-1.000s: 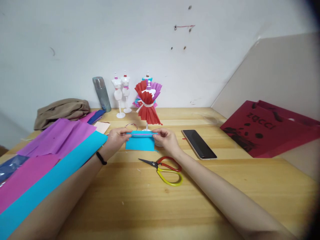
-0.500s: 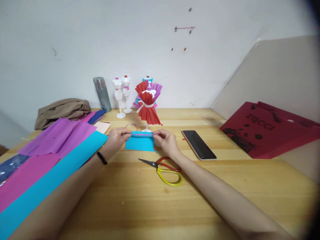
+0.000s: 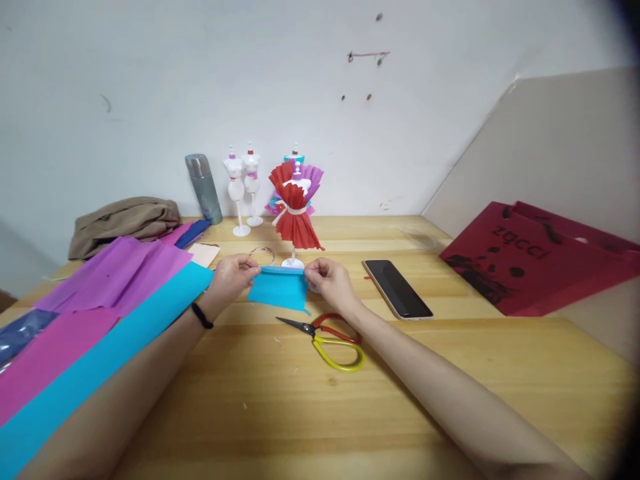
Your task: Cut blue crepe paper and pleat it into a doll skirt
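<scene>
A small blue paper piece [image 3: 278, 291] hangs just above the wooden table, its top edge folded over. My left hand [image 3: 231, 276] pinches its left top corner and my right hand [image 3: 331, 282] pinches its right top corner. The lower edge of the paper tilts toward me, off the table. Right behind it stands a small white mannequin in a pleated red paper dress [image 3: 295, 214]. Red-and-yellow-handled scissors [image 3: 327, 339] lie closed on the table just in front of my hands.
Large sheets of blue [image 3: 100, 357], pink [image 3: 47, 357] and purple paper [image 3: 117, 270] cover the left side. Two bare white mannequins [image 3: 243, 188], a grey flask [image 3: 204, 188] and a brown cloth [image 3: 123, 223] stand at the back. A phone [image 3: 397, 288] and red bag [image 3: 540, 260] lie right.
The blue paper lay flat on the table with its top fold pressed down; now both hands have lifted it slightly and its lower edge swings toward me.
</scene>
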The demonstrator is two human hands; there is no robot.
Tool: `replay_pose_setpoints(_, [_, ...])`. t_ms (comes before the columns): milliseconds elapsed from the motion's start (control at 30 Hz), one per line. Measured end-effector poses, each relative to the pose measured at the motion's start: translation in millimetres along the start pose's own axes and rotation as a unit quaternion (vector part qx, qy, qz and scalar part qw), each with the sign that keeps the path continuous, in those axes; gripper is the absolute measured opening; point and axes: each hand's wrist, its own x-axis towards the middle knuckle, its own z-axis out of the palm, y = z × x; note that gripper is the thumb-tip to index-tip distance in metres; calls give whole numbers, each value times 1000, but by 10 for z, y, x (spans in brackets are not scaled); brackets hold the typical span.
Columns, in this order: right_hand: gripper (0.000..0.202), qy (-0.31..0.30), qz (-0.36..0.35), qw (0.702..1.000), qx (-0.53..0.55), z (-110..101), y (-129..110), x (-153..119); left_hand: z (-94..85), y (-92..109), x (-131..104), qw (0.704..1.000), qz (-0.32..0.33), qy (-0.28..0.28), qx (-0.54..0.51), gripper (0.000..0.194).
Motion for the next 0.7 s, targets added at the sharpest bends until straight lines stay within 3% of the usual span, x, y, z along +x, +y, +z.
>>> replay_pose_setpoints(133, [21, -21, 95, 990, 102, -13, -129, -6, -28, 74, -25, 998, -53, -9, -45, 12])
replay_pose_setpoints(367, [19, -44, 173, 968, 174, -87, -254, -27, -74, 157, -67, 987, -111, -20, -117, 19])
replay_pose_setpoints(700, [12, -18, 190, 961, 202, -61, -228, -23, -40, 125, -65, 973, -143, -13, -182, 24])
